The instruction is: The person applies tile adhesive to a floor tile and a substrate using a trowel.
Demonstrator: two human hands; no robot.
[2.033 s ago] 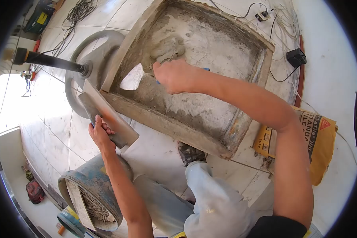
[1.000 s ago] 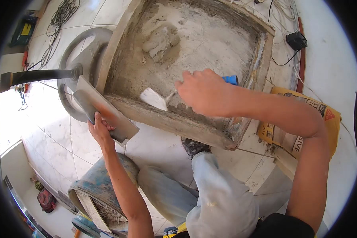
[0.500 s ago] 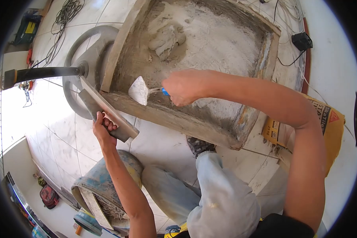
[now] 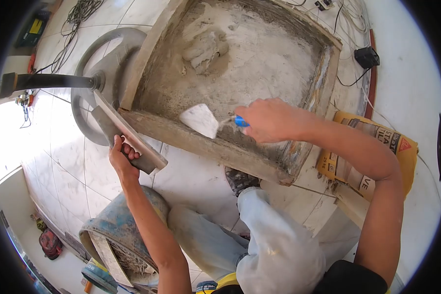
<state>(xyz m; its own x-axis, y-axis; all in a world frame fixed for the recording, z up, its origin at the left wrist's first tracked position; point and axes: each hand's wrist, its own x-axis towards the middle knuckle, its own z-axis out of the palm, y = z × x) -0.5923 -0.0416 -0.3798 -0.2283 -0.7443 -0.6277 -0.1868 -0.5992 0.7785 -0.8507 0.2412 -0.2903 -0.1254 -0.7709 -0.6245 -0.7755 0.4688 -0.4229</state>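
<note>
My left hand (image 4: 124,155) is wrapped round the handle of a flat finishing trowel (image 4: 128,131), held tilted at the near left corner of the wooden mixing trough (image 4: 191,138). In my right hand (image 4: 275,120) is a small pointing trowel (image 4: 201,120) by its blue handle. Its blade, pale with mortar residue, hovers over the near part of the trough. A lump of grey mortar (image 4: 206,51) sits toward the back left of the trough, whose floor is smeared with thin grey paste.
A round grey base (image 4: 85,115) with a black pole stands left of the trough. On the right leans a yellow tile adhesive bag (image 4: 402,171). A dirty bucket (image 4: 132,215) lies by my left leg. Cables (image 4: 76,24) and a black adapter (image 4: 366,57) are on the floor.
My right hand has moved right with the pointing trowel, taking its blade away from the trough's left corner. My left hand still grips the finishing trowel in about the same place.
</note>
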